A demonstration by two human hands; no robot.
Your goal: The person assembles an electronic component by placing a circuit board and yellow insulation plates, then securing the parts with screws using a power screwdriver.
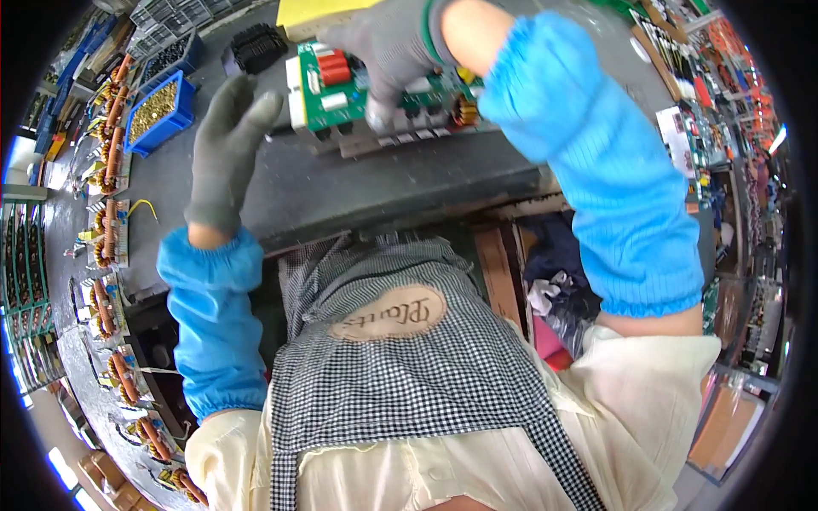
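Observation:
A green circuit board [341,109] lies at the far middle of the dark bench, on a block with a metal-looking front. Red and white parts stand on the board. My right hand [388,60], in a grey glove, reaches over it from the right. Its thumb presses at the board's front side and its fingers stretch across toward the back, where their tips are partly blurred. Left of the board, my left hand [228,149] is raised above the bench in a grey glove. Thumb and fingers are apart, with nothing between them.
A blue bin [160,115] of small brass-coloured pieces stands left, beside another bin [170,61] of dark pieces. A black part [256,48] and a yellow item [319,13] lie behind the board. Coil assemblies [104,230] line the left side; the bench's front edge is near me.

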